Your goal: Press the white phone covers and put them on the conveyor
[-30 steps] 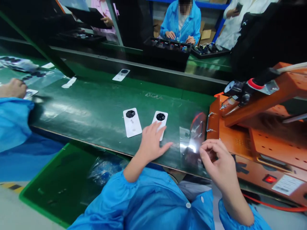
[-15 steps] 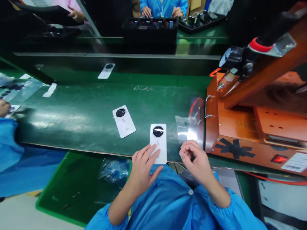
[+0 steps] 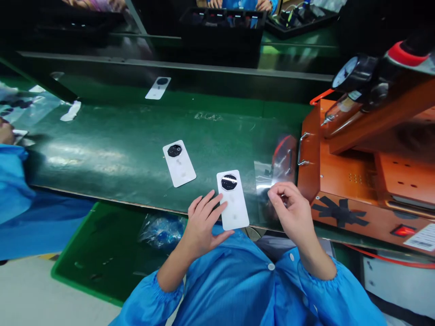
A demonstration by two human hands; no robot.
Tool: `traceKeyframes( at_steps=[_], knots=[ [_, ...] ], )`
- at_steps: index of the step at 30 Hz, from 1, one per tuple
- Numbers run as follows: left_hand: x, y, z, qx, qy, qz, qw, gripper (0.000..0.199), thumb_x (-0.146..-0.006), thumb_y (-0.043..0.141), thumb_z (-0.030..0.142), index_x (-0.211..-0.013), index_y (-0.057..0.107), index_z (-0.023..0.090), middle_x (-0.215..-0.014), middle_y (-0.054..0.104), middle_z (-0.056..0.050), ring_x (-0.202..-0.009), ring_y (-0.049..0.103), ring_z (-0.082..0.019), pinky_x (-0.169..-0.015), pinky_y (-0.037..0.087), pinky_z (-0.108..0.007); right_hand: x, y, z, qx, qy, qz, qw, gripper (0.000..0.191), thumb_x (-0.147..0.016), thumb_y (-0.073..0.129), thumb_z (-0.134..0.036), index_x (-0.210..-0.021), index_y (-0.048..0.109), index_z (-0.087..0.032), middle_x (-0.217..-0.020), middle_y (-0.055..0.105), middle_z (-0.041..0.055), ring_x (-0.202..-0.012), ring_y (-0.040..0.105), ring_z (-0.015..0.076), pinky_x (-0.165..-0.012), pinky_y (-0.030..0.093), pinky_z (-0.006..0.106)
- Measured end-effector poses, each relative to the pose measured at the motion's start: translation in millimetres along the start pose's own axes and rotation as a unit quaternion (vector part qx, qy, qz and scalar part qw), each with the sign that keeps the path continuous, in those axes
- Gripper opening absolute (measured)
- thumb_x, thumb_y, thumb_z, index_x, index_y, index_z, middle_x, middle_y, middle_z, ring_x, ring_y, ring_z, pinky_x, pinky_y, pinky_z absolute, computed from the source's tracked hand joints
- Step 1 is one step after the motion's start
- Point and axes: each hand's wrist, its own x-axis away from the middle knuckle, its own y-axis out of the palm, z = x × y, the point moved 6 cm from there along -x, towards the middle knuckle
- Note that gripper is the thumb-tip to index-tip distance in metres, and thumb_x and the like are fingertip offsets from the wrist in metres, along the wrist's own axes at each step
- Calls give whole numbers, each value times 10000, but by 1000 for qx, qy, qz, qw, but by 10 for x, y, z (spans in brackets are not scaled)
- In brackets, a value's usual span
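A white phone back cover (image 3: 234,206) with a black camera patch lies near the bench's front edge, slightly turned. My left hand (image 3: 204,224) has its fingers spread, their tips on the cover's left side and the thumb by its lower edge. To the right, my right hand (image 3: 292,210) is closed in a pinch, thumb against fingers. Its fingertips are at the lower corner of a clear plastic film (image 3: 263,174); what they hold, if anything, cannot be made out. A second white phone back cover (image 3: 181,170) lies to the left, tilted.
An orange machine (image 3: 316,181) with a pressure gauge (image 3: 346,72) stands at the right. Another white cover (image 3: 157,93) lies at the back of the green bench (image 3: 112,131). A green bin (image 3: 102,258) is below the front edge. A co-worker's blue sleeve (image 3: 13,181) is at far left.
My right hand has moved right and slightly up, still pinched. The near cover has turned a little, its lower end swinging right, with my left hand still at its side. The view has shifted.
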Motion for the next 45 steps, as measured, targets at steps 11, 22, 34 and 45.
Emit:
traceKeyframes(
  at_steps=[11, 22, 34, 45],
  knots=[
    [19, 149, 26, -17, -9, 80, 997, 688, -868, 643, 691, -1367, 615, 218, -1435, 642, -152, -1399, 545, -342, -1119, 364, -479, -408, 571, -189, 67, -49, -72, 994, 196, -931, 597, -365, -835, 701, -230, -1022, 641, 66, -992, 596, 234, -899, 476, 410],
    [8, 157, 20, -18, -14, 99, 995, 695, -875, 604, 729, -1348, 649, 221, -1444, 646, -121, -1396, 555, -306, -1145, 349, -439, -598, 930, -53, 144, -56, -120, 981, 231, -931, 580, -377, -803, 694, -222, -969, 622, 72, -981, 577, 246, -927, 438, 430],
    [29, 163, 25, -16, -13, 103, 994, 711, -876, 620, 708, -1393, 607, 222, -1447, 642, -125, -1403, 548, -312, -1145, 358, -449, -625, 915, -61, 157, -66, -102, 980, 216, -931, 573, -353, -778, 664, -230, -943, 613, 66, -976, 577, 251, -920, 448, 433],
    [23, 149, 32, -21, -11, 108, 994, 712, -868, 628, 711, -1380, 606, 217, -1429, 653, -130, -1394, 555, -312, -1128, 369, -448, -615, 936, -27, 181, -53, -104, 977, 181, -928, 585, -310, -797, 676, -224, -974, 622, 68, -958, 588, 247, -894, 460, 426]
  ],
)
